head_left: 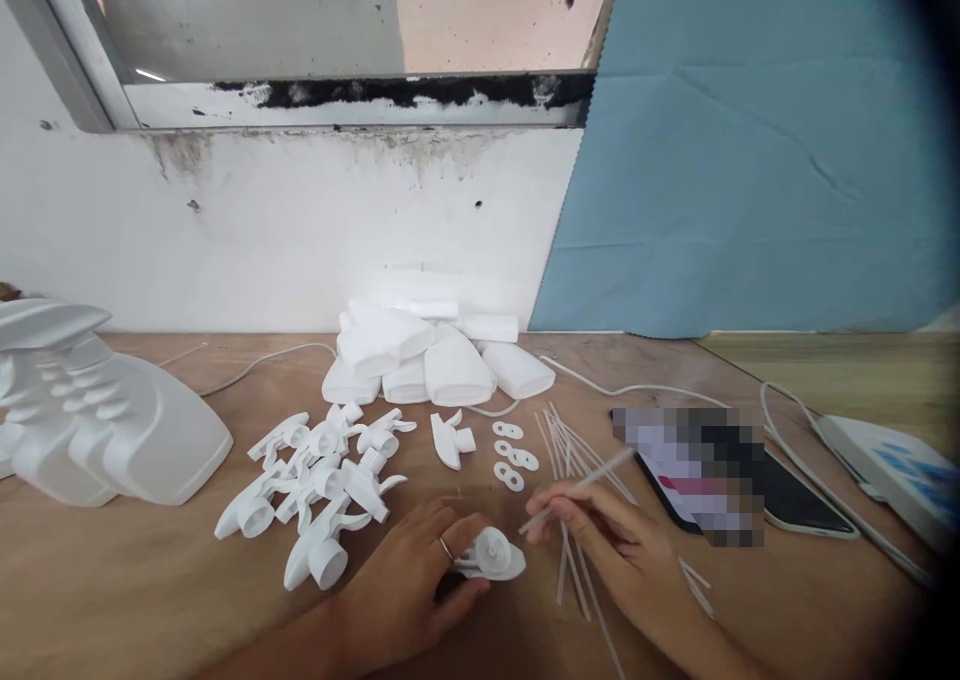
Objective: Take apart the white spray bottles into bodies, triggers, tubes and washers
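Observation:
My left hand (pixel 412 570), with a ring on one finger, holds a white spray head (pixel 493 552) low over the table, its round collar opening facing up. In my right hand (pixel 611 535) a thin translucent tube (pixel 604 468) is pinched between thumb and fingers, its lower end pointing toward the spray head but apart from it. More tubes (pixel 574 560) lie in a loose bundle under and beside my right hand. Several flat white washers (pixel 509 476) lie behind, between the hands. A single spray head (pixel 452 440) rests left of the washers.
Several spray heads (pixel 326 550) are piled at left centre. White bottles (pixel 459 365) lie stacked near the wall, and larger white bottles (pixel 165 430) stand at far left. Two phones (pixel 806 495), one partly pixelated, lie at right beside a cable (pixel 652 388) and a white box (pixel 889 465).

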`<state>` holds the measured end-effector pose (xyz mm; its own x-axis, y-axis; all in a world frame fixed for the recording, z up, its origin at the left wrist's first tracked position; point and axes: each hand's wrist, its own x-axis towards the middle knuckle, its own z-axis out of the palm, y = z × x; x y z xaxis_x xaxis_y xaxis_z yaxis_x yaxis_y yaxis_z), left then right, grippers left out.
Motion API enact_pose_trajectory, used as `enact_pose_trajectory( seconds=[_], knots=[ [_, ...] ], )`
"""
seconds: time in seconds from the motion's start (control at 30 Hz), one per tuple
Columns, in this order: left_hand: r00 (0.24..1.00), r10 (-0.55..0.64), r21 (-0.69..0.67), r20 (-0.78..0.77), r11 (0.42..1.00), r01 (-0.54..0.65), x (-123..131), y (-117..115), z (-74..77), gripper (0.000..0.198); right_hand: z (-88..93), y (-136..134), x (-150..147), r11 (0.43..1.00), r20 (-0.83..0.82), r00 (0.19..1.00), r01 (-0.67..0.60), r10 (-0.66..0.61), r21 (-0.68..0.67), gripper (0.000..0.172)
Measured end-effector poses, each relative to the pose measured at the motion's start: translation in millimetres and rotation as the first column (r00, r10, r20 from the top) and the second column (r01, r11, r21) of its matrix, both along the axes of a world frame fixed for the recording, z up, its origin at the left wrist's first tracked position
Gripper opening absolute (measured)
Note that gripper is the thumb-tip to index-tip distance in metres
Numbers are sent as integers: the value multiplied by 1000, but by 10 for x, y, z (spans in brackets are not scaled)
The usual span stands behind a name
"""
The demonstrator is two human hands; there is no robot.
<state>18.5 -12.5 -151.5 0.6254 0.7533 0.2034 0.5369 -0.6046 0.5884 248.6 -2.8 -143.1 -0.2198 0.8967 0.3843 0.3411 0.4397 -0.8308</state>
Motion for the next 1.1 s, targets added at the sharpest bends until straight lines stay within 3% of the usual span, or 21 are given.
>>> enact_pose_trajectory(
  seconds=[0.1,0.43,0.67,0.87,1.1],
  knots=[
    [1000,4,-6,-18,1000,-4,10,-3,13,38,8,-94,-91,1000,-123,992,4,-3,15,19],
    [1000,-2,-4,-12,1000,2,32,2,50,36,-18,-126,-138,992,62,997,-62,55,110,21],
    [1000,0,0,-11,1000,0,26,-1,20,39,26,-69,-204,976,176,977,-152,124,155,13],
    [999,-3,-6,-33,1000,3,22,6,5,37,25,-80,-254,979,217,959,-198,184,45,18],
    [999,-8,-7,-53,1000,8,23,14,8,36,40,-61,-287,980,258,948,-196,187,13,23]
  ],
)
